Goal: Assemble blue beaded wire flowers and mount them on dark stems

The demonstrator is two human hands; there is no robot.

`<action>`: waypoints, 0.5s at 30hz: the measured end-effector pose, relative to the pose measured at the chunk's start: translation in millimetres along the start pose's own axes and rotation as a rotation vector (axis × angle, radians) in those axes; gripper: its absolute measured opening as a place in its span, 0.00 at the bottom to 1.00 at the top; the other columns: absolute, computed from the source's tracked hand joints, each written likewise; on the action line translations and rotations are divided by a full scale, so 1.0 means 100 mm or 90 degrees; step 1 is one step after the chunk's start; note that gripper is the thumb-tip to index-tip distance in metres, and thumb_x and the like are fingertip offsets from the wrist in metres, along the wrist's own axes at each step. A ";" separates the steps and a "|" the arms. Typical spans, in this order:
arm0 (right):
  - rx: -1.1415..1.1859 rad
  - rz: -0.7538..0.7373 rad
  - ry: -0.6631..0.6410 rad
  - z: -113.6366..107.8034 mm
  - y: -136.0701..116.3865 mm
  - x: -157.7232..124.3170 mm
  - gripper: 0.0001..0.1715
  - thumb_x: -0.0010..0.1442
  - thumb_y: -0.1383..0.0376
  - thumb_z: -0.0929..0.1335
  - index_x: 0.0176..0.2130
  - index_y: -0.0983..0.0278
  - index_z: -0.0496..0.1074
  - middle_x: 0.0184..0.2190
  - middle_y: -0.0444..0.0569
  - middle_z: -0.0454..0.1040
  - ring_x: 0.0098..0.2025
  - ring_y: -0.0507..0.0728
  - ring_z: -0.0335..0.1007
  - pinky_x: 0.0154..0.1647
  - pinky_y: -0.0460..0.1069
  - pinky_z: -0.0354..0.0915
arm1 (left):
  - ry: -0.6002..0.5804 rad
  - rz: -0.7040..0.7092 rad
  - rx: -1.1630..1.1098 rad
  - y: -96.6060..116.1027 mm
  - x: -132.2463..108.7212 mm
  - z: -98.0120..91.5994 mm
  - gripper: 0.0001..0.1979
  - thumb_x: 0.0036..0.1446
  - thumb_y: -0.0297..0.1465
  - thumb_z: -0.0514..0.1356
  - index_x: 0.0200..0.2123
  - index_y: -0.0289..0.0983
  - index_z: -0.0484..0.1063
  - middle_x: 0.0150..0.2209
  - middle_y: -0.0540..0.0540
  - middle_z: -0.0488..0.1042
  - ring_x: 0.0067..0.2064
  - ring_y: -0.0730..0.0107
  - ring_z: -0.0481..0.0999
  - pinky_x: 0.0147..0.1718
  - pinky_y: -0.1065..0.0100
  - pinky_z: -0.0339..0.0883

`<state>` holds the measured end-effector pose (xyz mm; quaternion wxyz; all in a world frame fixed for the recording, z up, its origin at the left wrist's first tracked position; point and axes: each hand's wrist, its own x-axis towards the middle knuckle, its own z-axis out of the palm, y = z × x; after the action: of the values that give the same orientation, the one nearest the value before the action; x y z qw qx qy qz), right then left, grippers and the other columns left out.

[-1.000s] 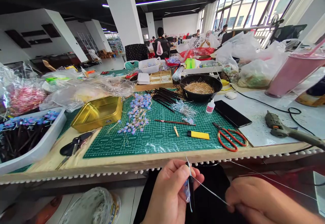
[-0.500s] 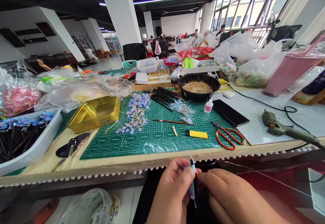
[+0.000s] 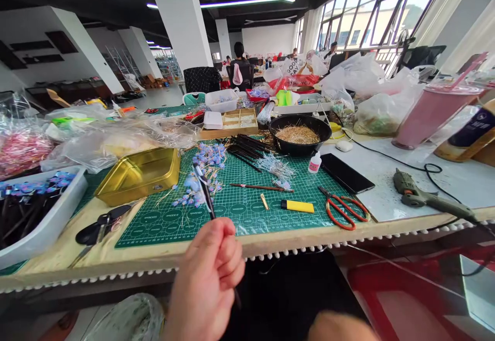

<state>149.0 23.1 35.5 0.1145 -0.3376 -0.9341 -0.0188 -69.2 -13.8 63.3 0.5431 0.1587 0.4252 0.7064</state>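
My left hand (image 3: 212,279) is closed round a thin dark stick (image 3: 209,199), held upright with a slight lean in front of the mat. The stick's upper end carries something pale blue and white, partly smeared by motion. Behind it on the green cutting mat (image 3: 154,222) lies a cluster of small blue-violet flowers on wires (image 3: 212,155). At the bottom edge, my right hand (image 3: 340,326) shows only as a blurred part, its fingers out of sight. A dark brown thin stick (image 3: 259,188), a small gold piece (image 3: 264,201) and a yellow lighter (image 3: 299,206) lie on the mat.
Red-handled scissors (image 3: 342,212), a phone (image 3: 348,173) and a glue gun (image 3: 421,191) lie to the right. A gold tin (image 3: 139,178) and a white tray of dark flowered sticks (image 3: 73,201) stand left. Behind are a black bowl (image 3: 325,133) and a small bottle (image 3: 315,163).
My left hand has moved up and left, bringing the stick up in front of the flowers. My right hand has parted from it and dropped to the bottom edge.
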 end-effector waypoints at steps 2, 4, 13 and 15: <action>-0.040 0.057 -0.001 -0.03 0.24 0.15 0.11 0.67 0.61 0.65 0.37 0.65 0.71 0.29 0.43 0.72 0.26 0.50 0.68 0.28 0.47 0.66 | -0.036 0.018 0.124 0.26 0.05 -0.03 0.14 0.58 0.41 0.63 0.34 0.35 0.74 0.19 0.57 0.55 0.20 0.82 0.47 0.17 0.78 0.41; -0.099 0.152 0.009 -0.04 0.56 0.42 0.08 0.65 0.68 0.63 0.39 0.67 0.72 0.28 0.47 0.73 0.30 0.56 0.71 0.28 0.50 0.65 | -0.072 -0.023 0.279 0.35 0.05 -0.10 0.15 0.59 0.41 0.61 0.38 0.34 0.75 0.22 0.54 0.62 0.21 0.81 0.51 0.18 0.78 0.44; -0.045 0.135 0.073 0.02 1.03 1.18 0.14 0.64 0.71 0.61 0.42 0.71 0.74 0.48 0.63 0.72 0.50 0.68 0.67 0.52 0.64 0.59 | -0.170 -0.123 0.491 -0.05 0.01 -0.22 0.21 0.56 0.50 0.58 0.32 0.36 0.70 0.19 0.54 0.64 0.19 0.78 0.54 0.19 0.75 0.46; 0.031 0.108 0.093 -0.10 0.87 1.08 0.16 0.67 0.66 0.59 0.46 0.66 0.74 0.49 0.57 0.72 0.51 0.62 0.68 0.54 0.57 0.62 | -0.163 -0.110 0.508 -0.05 0.03 -0.23 0.19 0.56 0.48 0.60 0.31 0.36 0.72 0.21 0.52 0.66 0.21 0.76 0.58 0.20 0.75 0.50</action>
<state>125.3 156.6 66.4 0.1917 -0.4101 -0.8916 -0.0108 -83.5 -20.8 45.1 0.5451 0.4063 0.6060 0.4130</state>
